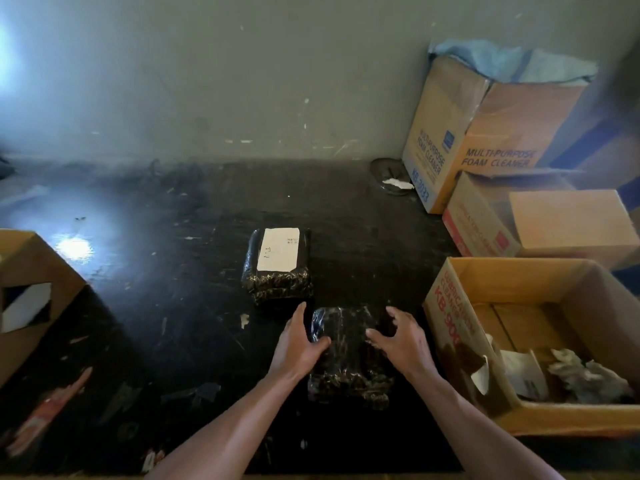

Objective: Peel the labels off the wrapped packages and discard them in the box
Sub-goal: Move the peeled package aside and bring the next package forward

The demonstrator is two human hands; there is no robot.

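Two black wrapped packages lie on the dark table. The far package (277, 282) carries a white label (278, 249) on its top. The near package (349, 358) shows no label on its upper face. My left hand (298, 341) rests against the near package's left edge, thumb on its top. My right hand (401, 337) hovers at its right edge with fingers spread and curled. An open cardboard box (446, 327) to the right holds crumpled peeled labels (581, 372).
Tall foam-cleaner cartons (485, 133) and a smaller box (568, 220) stand at the back right. Another carton (31, 292) sits at the left edge. A small round dish (391, 176) lies by the wall. Paper scraps dot the table.
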